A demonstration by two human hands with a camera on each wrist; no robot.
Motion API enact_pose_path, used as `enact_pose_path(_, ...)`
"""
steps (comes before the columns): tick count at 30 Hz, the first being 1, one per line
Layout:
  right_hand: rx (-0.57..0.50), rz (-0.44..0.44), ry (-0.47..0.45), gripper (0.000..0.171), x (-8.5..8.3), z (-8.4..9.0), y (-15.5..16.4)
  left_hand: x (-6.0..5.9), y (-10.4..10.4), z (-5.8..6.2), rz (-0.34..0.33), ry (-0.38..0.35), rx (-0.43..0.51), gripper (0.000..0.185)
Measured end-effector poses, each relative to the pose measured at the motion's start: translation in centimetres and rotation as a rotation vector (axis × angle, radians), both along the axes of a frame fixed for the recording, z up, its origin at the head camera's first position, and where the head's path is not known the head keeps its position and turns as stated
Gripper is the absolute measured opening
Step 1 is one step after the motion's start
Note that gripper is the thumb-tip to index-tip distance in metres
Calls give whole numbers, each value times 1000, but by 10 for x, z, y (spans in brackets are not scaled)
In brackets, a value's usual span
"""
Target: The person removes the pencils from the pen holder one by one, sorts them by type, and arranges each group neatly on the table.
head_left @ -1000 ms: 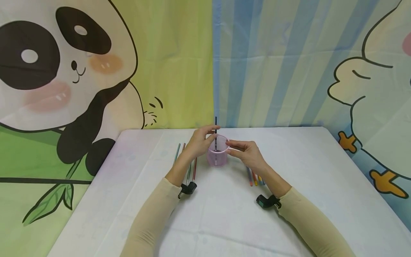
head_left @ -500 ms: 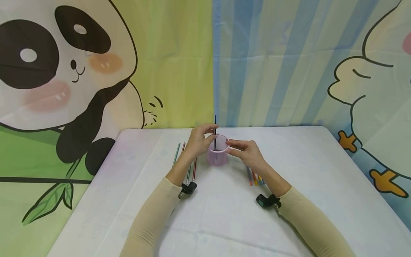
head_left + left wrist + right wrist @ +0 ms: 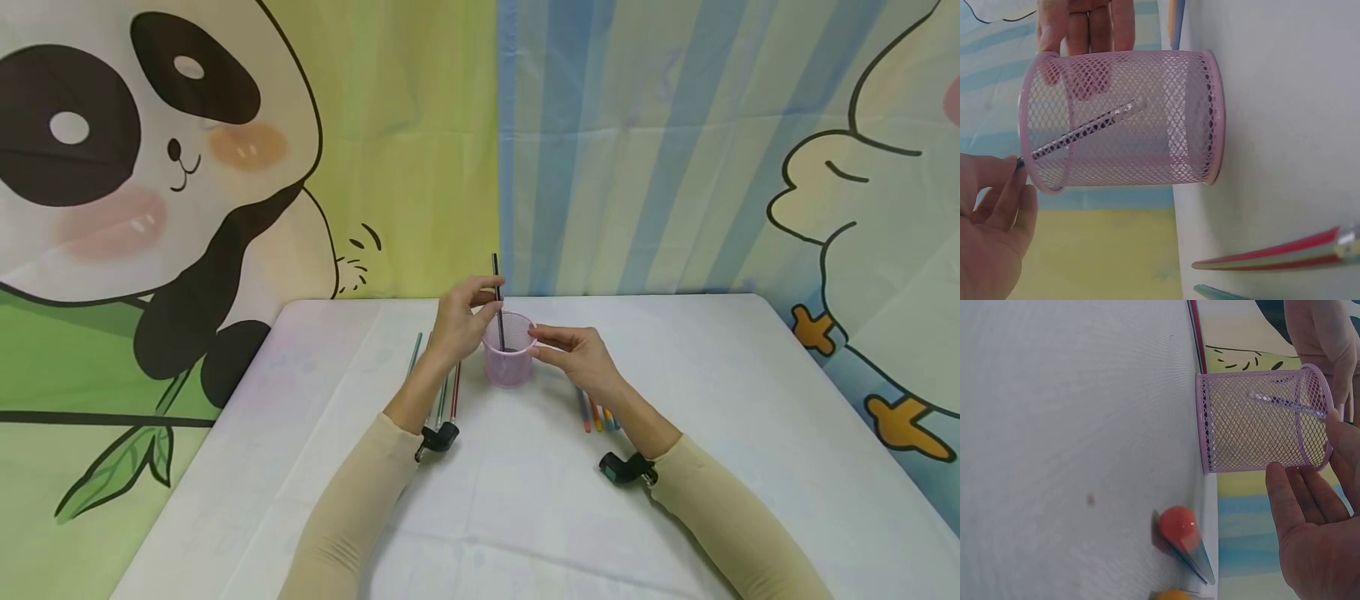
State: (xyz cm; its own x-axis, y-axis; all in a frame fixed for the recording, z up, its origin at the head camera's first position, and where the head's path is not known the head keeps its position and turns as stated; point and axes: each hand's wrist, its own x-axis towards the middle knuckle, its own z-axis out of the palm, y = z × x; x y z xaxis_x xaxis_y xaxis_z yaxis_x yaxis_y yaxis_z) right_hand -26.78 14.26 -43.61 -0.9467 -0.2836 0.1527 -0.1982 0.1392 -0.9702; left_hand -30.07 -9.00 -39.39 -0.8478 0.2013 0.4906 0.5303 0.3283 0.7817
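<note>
A pink mesh pen holder (image 3: 507, 372) stands upright on the white table. My left hand (image 3: 459, 323) pinches a dark pencil (image 3: 496, 267) between thumb and fingers, above the holder's rim. The pencil's lower part is inside the holder, tilted; through the mesh in the left wrist view its silvery end (image 3: 1129, 107) shows, apart from the bottom. My right hand (image 3: 581, 357) holds the holder by its right side near the rim, thumb and fingers touching it, as the right wrist view of the holder (image 3: 1260, 425) also shows.
Several pencils (image 3: 455, 392) lie left of the holder, partly behind my left forearm. Several colored pens (image 3: 585, 412) lie to the right, partly under my right forearm; one has a round red end (image 3: 1179, 526). A printed curtain (image 3: 420, 167) hangs behind the table.
My left hand has risen slightly and shifted left with the pencil. The pencil now stands higher and leans a little to the left at its top. My right hand and the holder stay put.
</note>
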Motion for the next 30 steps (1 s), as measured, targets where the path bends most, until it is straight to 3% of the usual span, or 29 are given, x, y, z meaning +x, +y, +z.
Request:
enact_pose_path(8, -24, 6, 11, 38, 0, 0, -1, 2, -4, 14, -14, 178, 159, 36)
enact_pose_path(17, -17, 9, 18, 39, 0, 0, 0, 15, -16, 35, 41, 349, 302, 36)
enact_pose_path(24, -32, 10, 2, 41, 0, 0, 0, 23, -33, 44, 79, 433, 280, 36)
enact_pose_path(30, -34, 11, -3, 41, 0, 0, 0, 24, -61, 40, 124, 395, 212, 36)
